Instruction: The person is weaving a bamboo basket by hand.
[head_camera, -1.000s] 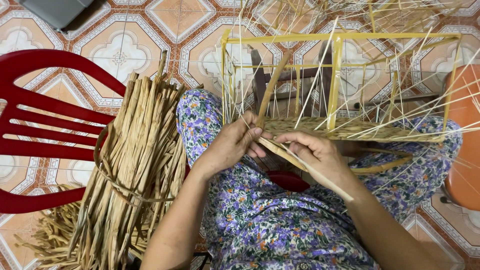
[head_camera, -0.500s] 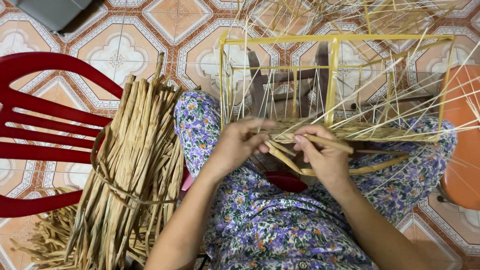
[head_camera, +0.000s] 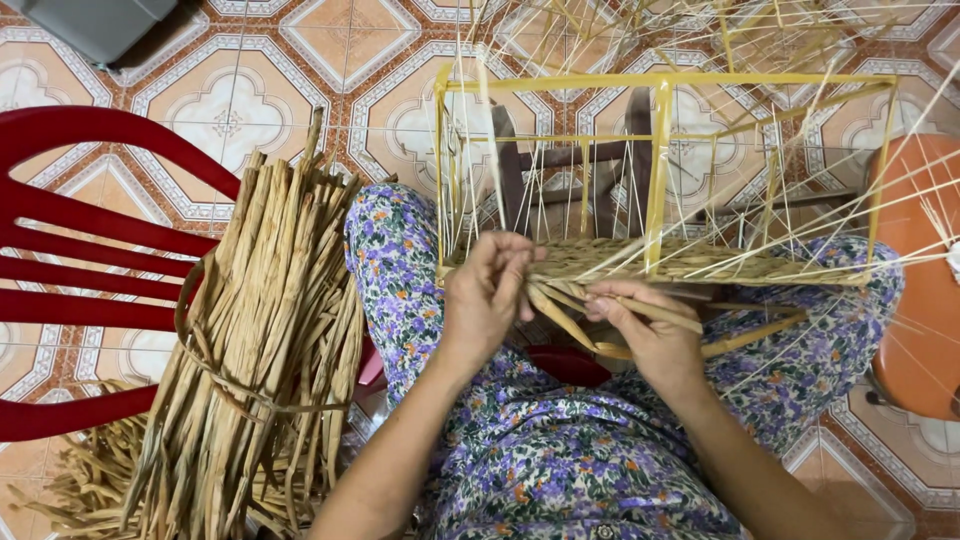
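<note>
Woven straw band (head_camera: 690, 265) runs along the bottom rail of a yellow frame (head_camera: 657, 160) that rests across the person's lap. Left hand (head_camera: 487, 295) pinches flat straw strips (head_camera: 560, 310) at the band's near-left end, fingers closed on them; right hand (head_camera: 650, 335), just right of it, grips the same strips from below. Thin straw uprights fill the frame, leaving little open room inside it. Left of the frame, a tied bundle of dried straw (head_camera: 265, 330) leans on a red plastic chair (head_camera: 90, 270), close against the knee. Right of the frame stands an orange stool (head_camera: 920, 290), its edge nearly touching the frame's corner
</note>
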